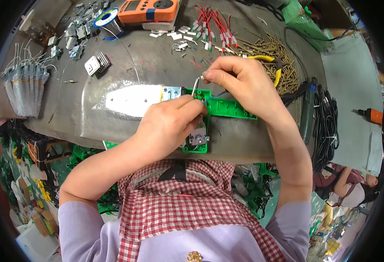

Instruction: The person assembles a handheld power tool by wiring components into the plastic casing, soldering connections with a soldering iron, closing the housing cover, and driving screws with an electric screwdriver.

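On the workbench lies an open green plastic housing (233,110) with a long handle-like part pointing right. A shiny, pointed metal plate (133,101) extends from its left side. My left hand (168,120) is closed over the middle of the housing, its fingertips bent down inside; what they grip is hidden. Just above, my right hand (244,83) pinches the upper end of a thin white wire (196,85) between thumb and forefinger. The wire rises from the housing. A greyish part with metal terminals (197,137) sits in the housing's near end, beside my left hand.
Behind are an orange meter (148,11), a solder spool (109,21), red-wired connectors (213,26), yellow-handled pliers (278,72) and many long screws (288,56). Metal heat sinks (97,64) and bagged wired parts (26,89) lie left. Black cables (325,126) hang right; another person (349,185) is beyond.
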`<action>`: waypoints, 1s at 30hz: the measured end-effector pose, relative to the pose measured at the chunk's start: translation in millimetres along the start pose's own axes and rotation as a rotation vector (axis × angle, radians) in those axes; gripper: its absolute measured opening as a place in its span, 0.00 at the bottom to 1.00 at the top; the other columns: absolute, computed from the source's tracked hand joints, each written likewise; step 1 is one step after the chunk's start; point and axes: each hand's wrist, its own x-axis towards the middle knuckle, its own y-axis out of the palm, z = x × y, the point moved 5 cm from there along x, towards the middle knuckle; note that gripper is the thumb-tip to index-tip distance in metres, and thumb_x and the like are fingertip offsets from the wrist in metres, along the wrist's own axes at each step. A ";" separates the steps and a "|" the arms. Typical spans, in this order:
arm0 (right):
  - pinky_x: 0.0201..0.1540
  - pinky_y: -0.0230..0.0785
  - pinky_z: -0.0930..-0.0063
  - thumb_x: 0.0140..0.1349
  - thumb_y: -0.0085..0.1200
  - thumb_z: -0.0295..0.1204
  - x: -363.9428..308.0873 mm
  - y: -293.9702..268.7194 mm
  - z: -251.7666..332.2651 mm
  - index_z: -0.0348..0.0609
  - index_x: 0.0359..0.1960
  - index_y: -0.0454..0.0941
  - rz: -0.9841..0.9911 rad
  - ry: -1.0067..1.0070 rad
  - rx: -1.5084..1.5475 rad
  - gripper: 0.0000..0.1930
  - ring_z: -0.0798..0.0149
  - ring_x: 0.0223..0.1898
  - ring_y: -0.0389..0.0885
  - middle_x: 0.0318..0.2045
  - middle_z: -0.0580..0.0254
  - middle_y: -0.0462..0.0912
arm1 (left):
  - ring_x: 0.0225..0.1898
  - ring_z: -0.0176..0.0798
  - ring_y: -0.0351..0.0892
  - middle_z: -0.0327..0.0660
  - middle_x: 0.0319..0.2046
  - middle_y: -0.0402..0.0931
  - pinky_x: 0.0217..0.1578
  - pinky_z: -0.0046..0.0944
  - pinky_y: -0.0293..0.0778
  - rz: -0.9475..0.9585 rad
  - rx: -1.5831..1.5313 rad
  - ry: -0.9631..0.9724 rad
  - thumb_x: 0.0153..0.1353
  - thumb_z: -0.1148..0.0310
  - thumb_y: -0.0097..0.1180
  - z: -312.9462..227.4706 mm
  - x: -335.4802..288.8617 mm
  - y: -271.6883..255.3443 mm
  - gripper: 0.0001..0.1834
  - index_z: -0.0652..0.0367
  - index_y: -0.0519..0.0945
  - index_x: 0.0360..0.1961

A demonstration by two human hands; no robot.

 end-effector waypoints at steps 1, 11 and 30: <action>0.26 0.66 0.71 0.58 0.57 0.36 0.6 -1.0 -1.0 0.38 0.33 0.83 -0.005 -0.032 -0.019 0.13 0.66 0.20 0.75 0.19 0.56 0.79 | 0.28 0.44 0.80 0.40 0.28 0.77 0.27 0.40 0.75 -0.007 0.009 0.006 0.47 0.78 0.62 -0.4 1.4 -0.8 0.09 0.58 0.78 0.31; 0.33 0.67 0.80 0.62 0.55 0.32 -4.0 0.3 -0.9 0.34 0.34 0.80 0.055 0.072 0.001 0.11 0.78 0.29 0.74 0.26 0.68 0.81 | 0.27 0.47 0.77 0.40 0.26 0.73 0.25 0.44 0.73 0.008 0.025 0.012 0.49 0.76 0.60 0.0 2.7 -0.4 0.09 0.55 0.75 0.32; 0.30 0.67 0.73 0.58 0.58 0.38 -18.8 -3.4 -11.4 0.38 0.31 0.81 -0.018 0.121 0.076 0.13 0.68 0.23 0.75 0.20 0.59 0.78 | 0.30 0.44 0.77 0.41 0.27 0.75 0.32 0.38 0.73 -0.257 -0.124 -0.074 0.49 0.77 0.64 11.3 29.2 -18.7 0.16 0.58 0.77 0.40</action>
